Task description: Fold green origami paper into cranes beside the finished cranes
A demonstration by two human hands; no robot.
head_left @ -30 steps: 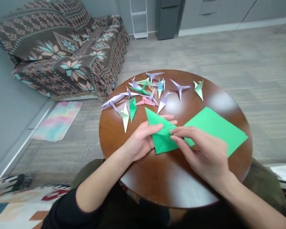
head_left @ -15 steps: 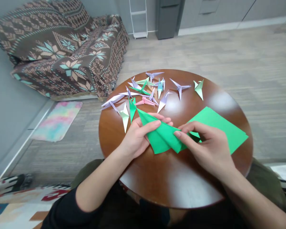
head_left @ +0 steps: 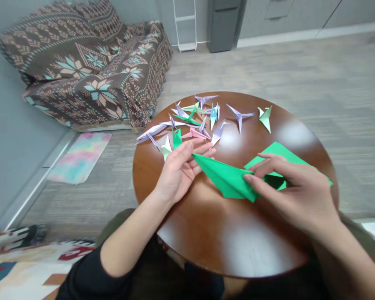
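Observation:
A partly folded sheet of green origami paper [head_left: 229, 179] is held above the table by my right hand [head_left: 295, 189], its thumb and fingers pinching the right end. The paper's pointed left tip reaches to my left hand [head_left: 184, 168], which is palm up with fingers spread and not gripping; whether the tip touches it I cannot tell. Under and behind my right hand lie flat green sheets [head_left: 284, 152], partly hidden. Just beyond my left hand are folded paper cranes, among them a pink crane [head_left: 193, 134], a green crane [head_left: 176, 138] and a pale green crane [head_left: 166, 148].
Several more cranes, mostly purple, lie at the far left of the round brown table [head_left: 206, 233]. A purple crane [head_left: 240, 117] and a light green crane [head_left: 265, 118] sit apart at the back. Beyond stands a sofa [head_left: 96, 79] with a patterned cover.
My left hand has let go of the green paper and opened. My right hand has drawn the paper to the right. The view has shifted slightly.

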